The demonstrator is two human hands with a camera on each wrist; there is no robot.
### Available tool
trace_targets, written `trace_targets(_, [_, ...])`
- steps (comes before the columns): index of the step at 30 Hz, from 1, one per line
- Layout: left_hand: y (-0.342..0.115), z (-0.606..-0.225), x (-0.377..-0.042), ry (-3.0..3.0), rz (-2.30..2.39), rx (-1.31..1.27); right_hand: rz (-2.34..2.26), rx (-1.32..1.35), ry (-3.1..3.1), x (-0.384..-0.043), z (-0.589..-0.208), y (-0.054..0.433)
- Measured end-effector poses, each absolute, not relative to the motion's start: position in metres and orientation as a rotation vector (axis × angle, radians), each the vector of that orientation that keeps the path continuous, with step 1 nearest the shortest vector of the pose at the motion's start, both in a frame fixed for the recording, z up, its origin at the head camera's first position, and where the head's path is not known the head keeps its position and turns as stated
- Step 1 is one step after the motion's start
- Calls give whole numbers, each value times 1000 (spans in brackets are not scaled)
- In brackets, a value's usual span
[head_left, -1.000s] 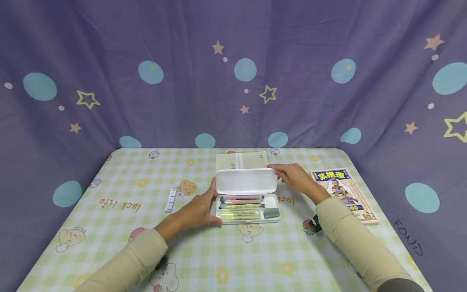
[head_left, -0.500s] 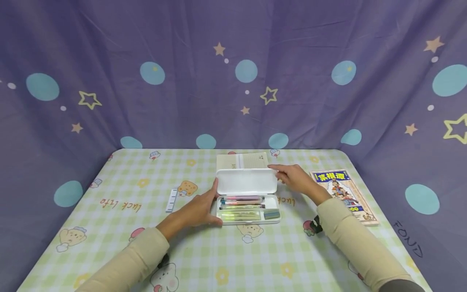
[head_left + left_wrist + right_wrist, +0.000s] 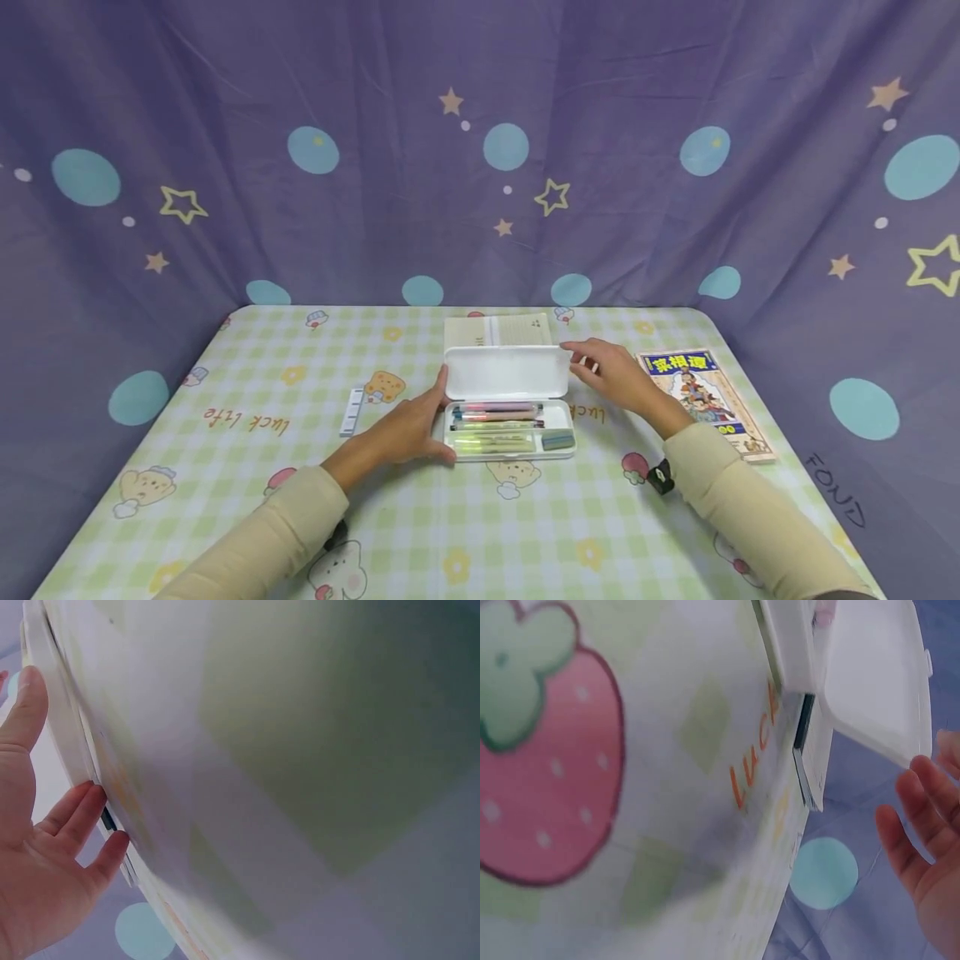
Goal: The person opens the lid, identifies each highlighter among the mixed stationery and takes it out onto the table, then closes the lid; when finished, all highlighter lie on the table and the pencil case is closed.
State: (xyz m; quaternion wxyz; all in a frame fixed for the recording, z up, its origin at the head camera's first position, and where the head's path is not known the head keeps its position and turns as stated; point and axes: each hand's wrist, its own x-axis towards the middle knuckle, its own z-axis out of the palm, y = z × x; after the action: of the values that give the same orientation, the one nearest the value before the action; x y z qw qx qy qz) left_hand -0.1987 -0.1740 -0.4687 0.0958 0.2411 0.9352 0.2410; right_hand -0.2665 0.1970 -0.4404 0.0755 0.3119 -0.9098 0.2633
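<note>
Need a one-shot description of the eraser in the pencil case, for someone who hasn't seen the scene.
Start at the green checked table, then the open white plastic pencil case at its middle. Inside the tray, at the near right corner, lies the small grey-blue block eraser: short and blocky, while the pens beside it are long and thin.
</note>
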Motion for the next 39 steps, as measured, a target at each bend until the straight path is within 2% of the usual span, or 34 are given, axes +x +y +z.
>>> trace_targets(17, [-175,-465,-200,2763,685,722,645,1266,-2740,-254,-454,164])
trace_targets(39, [-174,-468,-198,2758,709,706,432,1447,-2743,-247,-467,150])
